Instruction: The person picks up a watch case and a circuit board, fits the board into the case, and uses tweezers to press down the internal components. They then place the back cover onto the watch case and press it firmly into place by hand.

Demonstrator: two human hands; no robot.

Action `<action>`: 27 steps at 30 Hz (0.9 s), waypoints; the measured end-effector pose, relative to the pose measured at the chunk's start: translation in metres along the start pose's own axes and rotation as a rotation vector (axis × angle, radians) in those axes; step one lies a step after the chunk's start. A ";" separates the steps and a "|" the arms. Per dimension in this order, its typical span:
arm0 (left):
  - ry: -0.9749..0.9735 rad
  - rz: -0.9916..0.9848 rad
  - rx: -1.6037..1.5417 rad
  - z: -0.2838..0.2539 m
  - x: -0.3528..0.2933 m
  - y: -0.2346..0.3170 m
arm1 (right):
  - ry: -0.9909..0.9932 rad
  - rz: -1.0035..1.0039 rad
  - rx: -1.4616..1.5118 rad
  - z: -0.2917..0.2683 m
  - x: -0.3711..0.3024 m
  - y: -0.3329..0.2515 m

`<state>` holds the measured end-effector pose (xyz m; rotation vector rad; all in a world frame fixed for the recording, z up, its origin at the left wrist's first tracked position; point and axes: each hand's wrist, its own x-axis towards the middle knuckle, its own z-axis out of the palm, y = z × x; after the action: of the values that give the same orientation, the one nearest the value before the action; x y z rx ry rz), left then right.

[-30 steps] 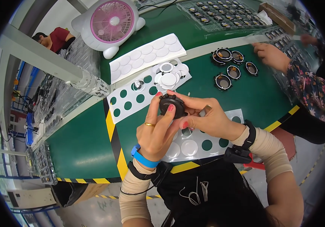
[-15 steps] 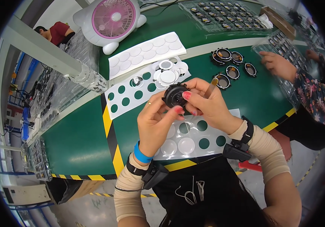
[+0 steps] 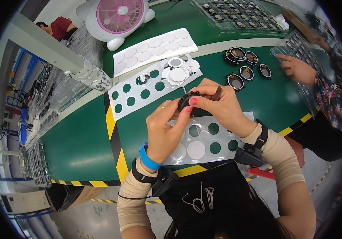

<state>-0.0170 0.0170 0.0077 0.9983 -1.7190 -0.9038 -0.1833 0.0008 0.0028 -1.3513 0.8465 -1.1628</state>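
Between both hands, above the green table, I hold a black round watch case tilted on its edge. My left hand grips its left side with thumb and fingers. My right hand pinches its right side, the thumb pressed on the rim. A brown, flat-ended stick is tucked between the right hand's fingers, its lower part hidden. Below the hands lies a sheet of white round stickers with several cut-out holes. Beyond them, loose white discs are piled on another punched sheet.
Several black ring-shaped watch cases sit right of the hands. A full sticker sheet, a pink-and-white fan and a clear parts tray stand farther back. At right, a co-worker's hand rests by another tray. Striped tape marks the table.
The black watch case has turned from showing its flat face to nearly edge-on. The brown stick has tipped with my right hand and shows less of its length.
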 end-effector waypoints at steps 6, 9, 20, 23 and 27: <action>-0.060 -0.481 -0.984 -0.001 0.005 -0.009 | -0.077 0.051 0.146 -0.005 0.002 -0.013; -0.065 -0.628 -1.365 0.001 0.008 -0.009 | -0.082 -0.126 0.094 0.002 0.002 -0.007; -0.093 -0.233 -0.262 0.005 -0.003 0.000 | -0.014 0.028 0.018 0.002 -0.001 -0.006; -0.056 -0.188 -0.195 0.009 -0.005 -0.003 | -0.032 0.047 -0.042 0.003 -0.002 -0.007; -0.046 -0.135 -0.090 0.005 -0.004 -0.005 | -0.074 0.051 -0.106 0.002 -0.001 -0.009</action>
<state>-0.0197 0.0196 0.0001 1.0508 -1.6493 -1.0893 -0.1826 0.0039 0.0115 -1.4418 0.8944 -1.0352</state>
